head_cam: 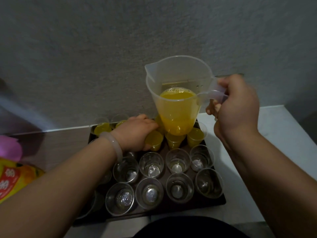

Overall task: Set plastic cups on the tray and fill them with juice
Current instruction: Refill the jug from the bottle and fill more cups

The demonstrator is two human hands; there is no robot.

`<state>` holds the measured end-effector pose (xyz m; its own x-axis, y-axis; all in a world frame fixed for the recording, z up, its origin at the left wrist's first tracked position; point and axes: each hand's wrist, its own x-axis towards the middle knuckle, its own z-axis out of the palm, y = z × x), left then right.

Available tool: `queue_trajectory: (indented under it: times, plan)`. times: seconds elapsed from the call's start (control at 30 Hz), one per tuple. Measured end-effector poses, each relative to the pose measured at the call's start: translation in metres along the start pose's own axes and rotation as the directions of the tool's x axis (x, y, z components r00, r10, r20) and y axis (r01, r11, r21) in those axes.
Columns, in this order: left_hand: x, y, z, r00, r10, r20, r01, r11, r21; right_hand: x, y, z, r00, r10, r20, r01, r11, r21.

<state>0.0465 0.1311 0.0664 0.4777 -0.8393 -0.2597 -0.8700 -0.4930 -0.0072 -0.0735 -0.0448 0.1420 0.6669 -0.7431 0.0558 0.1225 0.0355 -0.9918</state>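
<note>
1. The right hand [235,107] is clenching the handle of the clear jug [178,79]. The jug, about half full of juice, is hanging upright over the far rows of the tray [221,201].
2. The left hand [137,133] is curling around a filled cup [155,140], steadying it.
3. The empty cups [151,166] are standing in the near rows. Looking thin and light, they are probably prone to tipping, so gripping low on the wall seems safest.

On bench [274,134]: tray [188,206]. By left fingers [152,125]: filled cups [195,136]; nearer the body, empty cups [151,166]. Left of right fingers [212,109]: jug [178,107].
</note>
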Motion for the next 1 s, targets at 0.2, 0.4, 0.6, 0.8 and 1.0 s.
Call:
queue_trajectory:
  times: [0.2,0.4,0.6,0.8,1.0]
  plan:
    - [-0.005,-0.001,0.002,1.0,-0.006,0.004,0.006,1.0,-0.031,-0.003,0.003,0.003,1.0,-0.021,0.018,0.021,1.0,-0.009]
    - [-0.021,-0.004,0.007,0.993,-0.047,-0.11,0.025,0.98,-0.198,-0.008,0.005,0.011,1.0,-0.015,0.02,0.015,1.0,0.017]
    - [-0.065,-0.022,0.012,0.912,-0.275,-0.305,0.19,0.941,-0.282,-0.014,0.006,0.02,0.997,-0.063,0.044,0.064,0.998,-0.026]
    - [-0.092,-0.025,0.02,0.881,-0.428,-0.201,0.367,0.888,-0.278,-0.026,0.001,0.037,0.996,-0.048,0.071,0.043,0.997,0.066]
    - [-0.089,-0.015,0.023,0.859,-0.507,-0.076,0.494,0.858,-0.141,-0.035,0.002,0.045,0.996,-0.055,0.068,0.052,0.997,0.048]
